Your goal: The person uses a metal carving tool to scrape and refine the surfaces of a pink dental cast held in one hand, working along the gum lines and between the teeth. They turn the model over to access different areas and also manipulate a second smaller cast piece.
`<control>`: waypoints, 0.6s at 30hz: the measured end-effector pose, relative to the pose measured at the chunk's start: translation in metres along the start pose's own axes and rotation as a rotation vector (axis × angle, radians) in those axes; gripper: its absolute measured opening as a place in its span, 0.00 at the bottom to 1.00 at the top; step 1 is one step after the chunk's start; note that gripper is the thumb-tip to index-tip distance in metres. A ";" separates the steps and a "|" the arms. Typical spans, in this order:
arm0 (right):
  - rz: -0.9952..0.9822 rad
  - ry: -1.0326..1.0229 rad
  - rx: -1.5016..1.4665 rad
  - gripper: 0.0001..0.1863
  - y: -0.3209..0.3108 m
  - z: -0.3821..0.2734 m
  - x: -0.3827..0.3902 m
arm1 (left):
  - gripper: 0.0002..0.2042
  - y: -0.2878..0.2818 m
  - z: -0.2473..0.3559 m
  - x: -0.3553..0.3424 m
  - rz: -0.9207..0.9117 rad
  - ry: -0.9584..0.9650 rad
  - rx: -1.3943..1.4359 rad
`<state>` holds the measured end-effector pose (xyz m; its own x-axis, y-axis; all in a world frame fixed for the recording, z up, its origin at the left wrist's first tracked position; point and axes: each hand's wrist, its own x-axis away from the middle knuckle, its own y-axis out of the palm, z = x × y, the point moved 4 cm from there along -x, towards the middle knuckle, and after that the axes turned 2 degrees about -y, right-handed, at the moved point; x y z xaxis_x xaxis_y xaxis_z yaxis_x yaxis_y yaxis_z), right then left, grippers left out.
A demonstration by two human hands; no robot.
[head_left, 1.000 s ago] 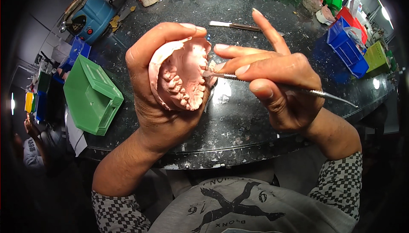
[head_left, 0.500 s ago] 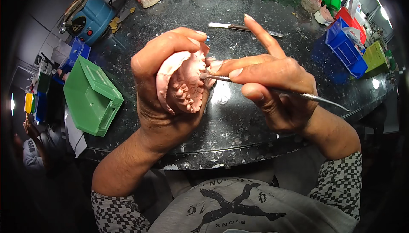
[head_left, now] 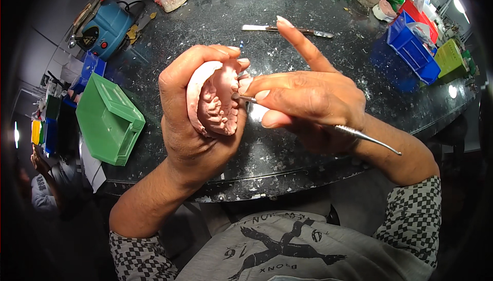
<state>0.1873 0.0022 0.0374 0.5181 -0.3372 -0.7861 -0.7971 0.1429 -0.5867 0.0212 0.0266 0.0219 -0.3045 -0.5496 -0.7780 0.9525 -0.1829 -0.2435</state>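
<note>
while the left hand is clasping the cast, seemingly steadying it, the right hand is pinching the tool, its tip lying beyond the fingertips.

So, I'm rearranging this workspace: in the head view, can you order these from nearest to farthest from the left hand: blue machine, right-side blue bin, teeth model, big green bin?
1. Teeth model: held in the left hand.
2. Big green bin: left of that hand.
3. Blue machine: upper left.
4. Right-side blue bin: far right.

Cast left of tool; knife behind (on table)
</note>
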 end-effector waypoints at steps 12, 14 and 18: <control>0.088 -0.032 -0.007 0.12 -0.014 0.007 -0.010 | 0.33 -0.006 0.006 -0.013 -0.076 -0.005 -0.039; 0.244 0.019 -0.135 0.11 -0.025 0.015 -0.006 | 0.37 -0.004 0.003 -0.017 -0.102 -0.004 -0.103; 0.347 0.235 -0.387 0.11 -0.023 0.028 -0.004 | 0.36 -0.001 -0.010 -0.010 -0.034 -0.425 0.486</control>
<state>0.2124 0.0259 0.0489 0.1584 -0.5358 -0.8294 -0.9867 -0.0546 -0.1532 0.0235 0.0406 0.0236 -0.4067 -0.7935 -0.4527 0.8599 -0.4999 0.1037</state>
